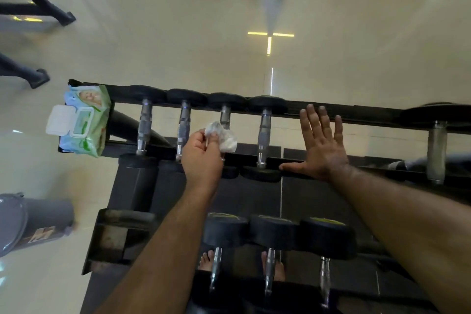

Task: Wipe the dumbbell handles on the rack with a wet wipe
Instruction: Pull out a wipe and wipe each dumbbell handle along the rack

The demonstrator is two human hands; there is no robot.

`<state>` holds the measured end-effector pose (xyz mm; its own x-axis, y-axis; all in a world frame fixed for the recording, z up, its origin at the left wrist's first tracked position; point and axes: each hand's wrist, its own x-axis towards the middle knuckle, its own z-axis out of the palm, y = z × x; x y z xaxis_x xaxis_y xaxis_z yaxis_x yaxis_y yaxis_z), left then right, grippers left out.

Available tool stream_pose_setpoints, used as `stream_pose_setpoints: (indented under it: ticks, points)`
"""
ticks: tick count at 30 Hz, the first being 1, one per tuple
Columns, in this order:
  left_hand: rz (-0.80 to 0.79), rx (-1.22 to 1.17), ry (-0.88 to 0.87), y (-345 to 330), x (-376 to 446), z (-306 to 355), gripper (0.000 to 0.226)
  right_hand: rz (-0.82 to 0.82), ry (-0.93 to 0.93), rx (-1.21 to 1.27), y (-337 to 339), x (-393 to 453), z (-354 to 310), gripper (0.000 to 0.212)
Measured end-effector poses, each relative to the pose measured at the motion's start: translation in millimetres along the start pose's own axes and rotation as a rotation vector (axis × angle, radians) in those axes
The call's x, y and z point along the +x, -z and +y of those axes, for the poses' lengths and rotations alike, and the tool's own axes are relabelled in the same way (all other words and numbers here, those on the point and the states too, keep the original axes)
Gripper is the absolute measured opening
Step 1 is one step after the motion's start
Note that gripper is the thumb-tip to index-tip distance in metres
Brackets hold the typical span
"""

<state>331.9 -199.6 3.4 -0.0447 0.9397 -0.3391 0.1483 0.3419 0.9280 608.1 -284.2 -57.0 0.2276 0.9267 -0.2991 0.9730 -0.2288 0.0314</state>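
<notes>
The black dumbbell rack [356, 113] holds several dumbbells with chrome handles on its top tier. My left hand [201, 155] pinches a crumpled white wet wipe [224, 137] over the third handle [225, 116] from the left, partly hiding it. The first handle [144, 130], second handle [184, 127] and fourth handle [263, 132] are bare. My right hand [321, 145] is spread flat, fingers apart, above an unoccupied stretch of the rack just right of the fourth dumbbell. It holds nothing.
A green and blue wet wipe pack [85, 120] with its white lid flipped up sits on the rack's left end. A larger dumbbell [437, 145] lies far right. The lower tier holds three dumbbells [274, 237]. A grey bin [28, 222] stands at left. My bare feet show below.
</notes>
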Motion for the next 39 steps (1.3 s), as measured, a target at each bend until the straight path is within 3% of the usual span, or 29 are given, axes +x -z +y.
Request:
stream_pose_setpoints:
  ticks: [3,5,8,12,16,18,21,23,26,32,35,39]
  points:
    - [0.134,0.243,-0.200,0,11,3,0.021,0.078,0.011,-0.047,-7,5,-2,0.154]
    - [0.219,0.400,-0.307,-14,18,-9,0.022,0.042,0.026,-0.039,-22,8,8,0.151]
    - [0.243,0.523,-0.481,-20,21,-6,0.022,0.101,0.029,-0.051,-29,8,8,0.143]
    - [0.069,0.733,-0.756,-34,42,-11,0.024,0.139,0.029,-0.051,-35,9,9,0.139]
    - [-0.074,1.024,-0.869,-36,57,-13,0.014,0.159,0.030,-0.049,-38,12,9,0.137]
    - [-0.241,1.090,-0.846,-24,52,-14,0.016,0.170,0.026,-0.047,-39,11,8,0.137]
    - [-0.484,1.196,-0.621,4,37,-13,0.017,0.178,0.028,-0.043,-37,12,8,0.136]
    - [-0.405,1.085,-0.617,13,31,-9,0.020,0.176,0.026,-0.042,-36,12,7,0.136]
    - [-0.166,0.953,-0.814,3,37,5,0.017,0.175,0.023,-0.043,-39,11,7,0.136]
    - [-0.215,1.218,-0.966,-30,68,-5,0.025,0.203,0.036,-0.036,-41,12,8,0.135]
    - [-0.328,1.270,-0.865,-25,48,-2,0.026,0.205,0.040,-0.049,-44,12,9,0.135]
    - [-0.547,1.348,-0.502,-12,35,2,0.011,0.206,0.036,-0.057,-43,13,8,0.135]
